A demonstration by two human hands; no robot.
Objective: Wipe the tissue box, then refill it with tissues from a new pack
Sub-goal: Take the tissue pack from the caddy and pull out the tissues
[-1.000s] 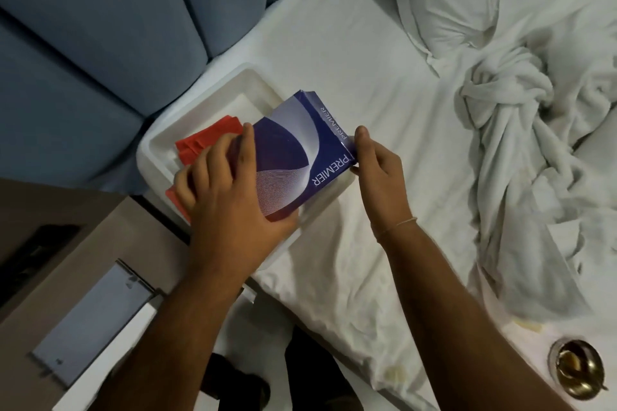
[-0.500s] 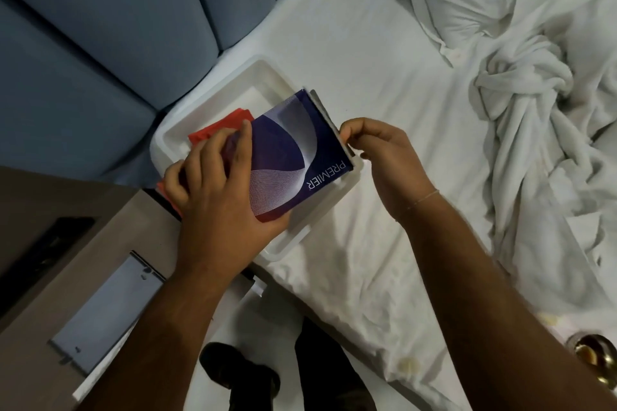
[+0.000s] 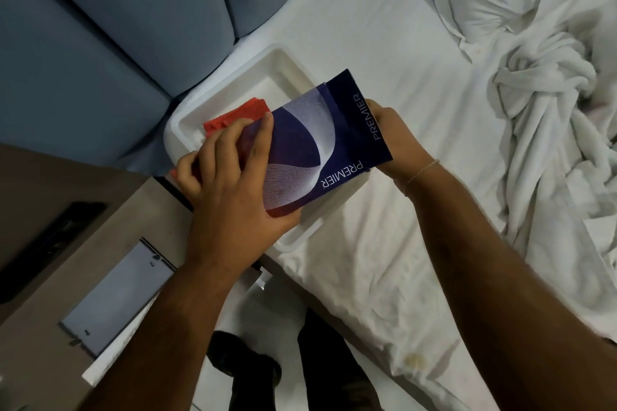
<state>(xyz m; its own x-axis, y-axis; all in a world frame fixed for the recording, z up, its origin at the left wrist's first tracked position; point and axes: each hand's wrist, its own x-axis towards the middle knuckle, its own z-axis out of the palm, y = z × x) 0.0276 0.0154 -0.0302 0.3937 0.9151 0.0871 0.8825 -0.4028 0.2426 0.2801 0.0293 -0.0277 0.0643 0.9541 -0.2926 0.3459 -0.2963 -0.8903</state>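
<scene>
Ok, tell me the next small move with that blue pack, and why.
Probably pull open the raised end flap. The left hand pins the dark blue PREMIER tissue pack over the white plastic tray, and the right hand grips that flap end; no tissues are out yet.

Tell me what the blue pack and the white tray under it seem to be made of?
The blue PREMIER tissue pack looks like thin printed cardboard with a slight sheen: flat panels, crisp fold along the flap. The white tray looks like smooth moulded plastic, matte to semi-gloss, with rounded corners and a thick rim; foam cannot be ruled out.
</scene>
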